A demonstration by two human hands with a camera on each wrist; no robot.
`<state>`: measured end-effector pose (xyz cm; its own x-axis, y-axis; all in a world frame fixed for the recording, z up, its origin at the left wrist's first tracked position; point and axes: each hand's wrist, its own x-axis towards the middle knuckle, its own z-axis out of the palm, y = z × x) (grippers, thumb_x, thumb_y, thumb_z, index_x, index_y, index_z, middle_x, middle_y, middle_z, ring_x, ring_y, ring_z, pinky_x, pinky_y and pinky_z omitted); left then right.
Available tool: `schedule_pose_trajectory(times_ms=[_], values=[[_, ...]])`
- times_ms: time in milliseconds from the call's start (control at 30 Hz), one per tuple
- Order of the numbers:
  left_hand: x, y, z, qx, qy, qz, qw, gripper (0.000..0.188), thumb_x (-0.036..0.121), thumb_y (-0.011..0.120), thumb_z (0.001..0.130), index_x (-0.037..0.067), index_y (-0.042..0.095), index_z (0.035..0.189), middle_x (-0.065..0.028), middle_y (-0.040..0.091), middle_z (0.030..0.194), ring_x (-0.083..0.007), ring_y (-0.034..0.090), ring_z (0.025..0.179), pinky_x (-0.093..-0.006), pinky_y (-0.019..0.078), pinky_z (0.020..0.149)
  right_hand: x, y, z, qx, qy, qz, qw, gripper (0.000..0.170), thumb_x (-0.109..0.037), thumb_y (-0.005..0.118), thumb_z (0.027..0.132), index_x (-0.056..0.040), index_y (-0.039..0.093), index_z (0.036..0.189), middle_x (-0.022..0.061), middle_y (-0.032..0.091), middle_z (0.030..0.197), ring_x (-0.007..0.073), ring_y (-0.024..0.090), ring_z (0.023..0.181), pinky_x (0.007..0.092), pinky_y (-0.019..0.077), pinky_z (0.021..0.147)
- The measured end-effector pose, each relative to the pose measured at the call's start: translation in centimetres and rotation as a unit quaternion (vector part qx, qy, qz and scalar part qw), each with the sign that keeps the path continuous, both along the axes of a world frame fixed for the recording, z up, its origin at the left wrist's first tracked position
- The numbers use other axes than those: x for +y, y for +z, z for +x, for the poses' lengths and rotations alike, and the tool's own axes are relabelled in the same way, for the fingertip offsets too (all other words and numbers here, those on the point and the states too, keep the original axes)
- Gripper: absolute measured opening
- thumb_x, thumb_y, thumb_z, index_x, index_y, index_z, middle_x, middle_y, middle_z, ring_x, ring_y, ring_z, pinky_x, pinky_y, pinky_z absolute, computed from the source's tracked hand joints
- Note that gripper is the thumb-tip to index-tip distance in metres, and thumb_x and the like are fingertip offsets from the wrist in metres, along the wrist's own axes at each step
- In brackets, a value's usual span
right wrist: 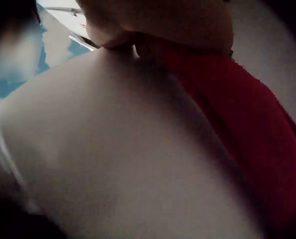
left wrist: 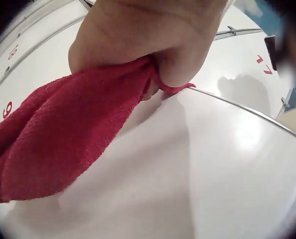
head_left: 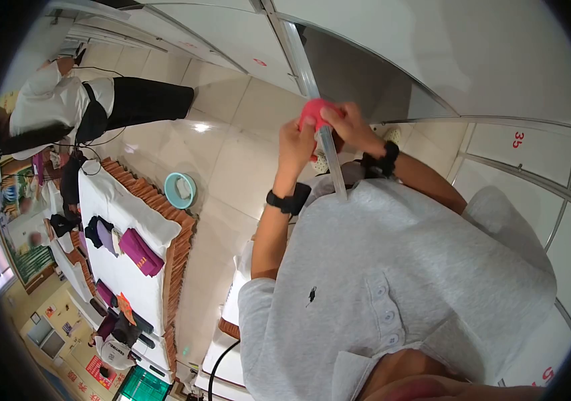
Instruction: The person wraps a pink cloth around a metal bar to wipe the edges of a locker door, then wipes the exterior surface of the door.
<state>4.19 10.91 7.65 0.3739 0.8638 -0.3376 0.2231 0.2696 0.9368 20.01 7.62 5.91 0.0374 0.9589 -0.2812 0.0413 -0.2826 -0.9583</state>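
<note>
A red cloth (head_left: 317, 110) is folded over the edge of a white locker door (head_left: 331, 160), which stands out edge-on towards the person's chest. My left hand (head_left: 297, 144) pinches the cloth on one side of the door. From the other side my right hand (head_left: 356, 130) grips it too, close to the left. In the left wrist view, the cloth (left wrist: 73, 129) hangs from under the curled fingers along the white panel (left wrist: 227, 149). The right wrist view is dim; there the cloth (right wrist: 262, 129) drapes below the hand (right wrist: 163, 25) beside the panel's other face (right wrist: 98, 149).
White lockers (head_left: 523, 157) with red numbers line the wall, and an open compartment (head_left: 359, 73) lies behind the hands. On the tiled floor stands a light blue basin (head_left: 180, 190). Beds with white sheets (head_left: 122, 207) carry folded purple towels (head_left: 141, 252). Another person (head_left: 65, 100) stands at the left.
</note>
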Motion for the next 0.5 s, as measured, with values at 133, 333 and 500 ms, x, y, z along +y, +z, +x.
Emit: schedule_pose_trajectory(times_ms=[133, 333, 500], values=[[6.6, -2.6, 1.6, 0.033, 0.027, 0.169, 0.985, 0.045, 0.033, 0.053, 0.095, -0.005, 0.056, 0.07, -0.0036, 0.044, 0.052, -0.0114, 0.04, 0.054, -0.0335, 0.0375, 0.049, 7.7, -3.2, 2.7, -0.061, -0.014, 0.125, 0.99, 0.056, -0.056, 0.059, 0.087, -0.0014, 0.066, 0.077, -0.0041, 0.05, 0.061, 0.006, 0.043, 0.063, 0.0272, 0.0383, 0.055], [14.0, -2.3, 3.7, 0.053, 0.053, 0.206, 0.976, 0.052, 0.041, 0.054, 0.094, -0.004, 0.056, 0.068, -0.004, 0.041, 0.052, -0.0119, 0.038, 0.054, -0.034, 0.0368, 0.049, 13.8, 0.1, 3.4, -0.017, -0.036, 0.117, 0.992, 0.06, -0.058, 0.058, 0.086, -0.0024, 0.064, 0.108, 0.0047, 0.062, 0.097, 0.0127, 0.053, 0.09, 0.0271, 0.0412, 0.084], [14.0, -1.6, 4.0, 0.049, 0.061, 0.146, 0.986, 0.052, 0.046, 0.05, 0.096, 0.005, 0.053, 0.064, 0.0034, 0.04, 0.054, -0.0085, 0.04, 0.048, -0.0278, 0.0349, 0.045, 13.7, 0.8, 3.1, -0.004, -0.045, 0.103, 0.994, 0.064, -0.059, 0.056, 0.086, -0.0027, 0.06, 0.116, 0.009, 0.062, 0.109, 0.0187, 0.055, 0.098, 0.0296, 0.0403, 0.091]])
